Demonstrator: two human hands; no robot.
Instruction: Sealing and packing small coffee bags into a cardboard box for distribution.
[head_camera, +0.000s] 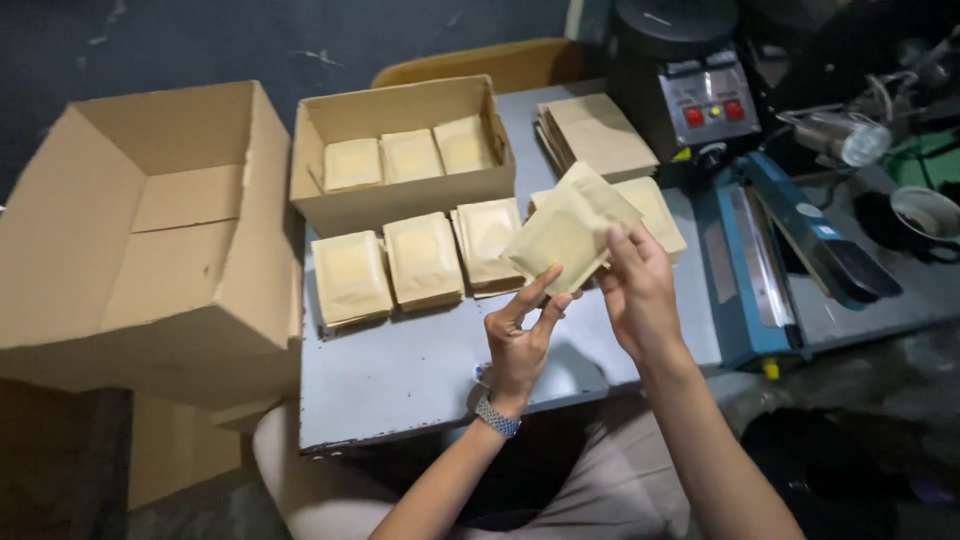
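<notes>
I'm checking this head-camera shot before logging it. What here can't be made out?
- Contents of the paper pouch in the left hand and right hand: the paper is opaque.
- How many pouches the small box holds: its front wall hides the lower layers.
- Large carton: cut off by the left edge.
- Heat sealer markings: too small.

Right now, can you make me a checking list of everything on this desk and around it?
Surface: grey table, scuffed, bare near the front edge.
Job's things: tan paper pouch held above the table; three pouch stacks in a row; a small open box with three more inside.
Clutter: flat pouch pile, blue heat sealer, black machine with red buttons.
Hands: left hand and right hand both grip the pouch.
Cables: some by the machines, unclear.
Surroundings: big empty carton, dark wall.
</notes>
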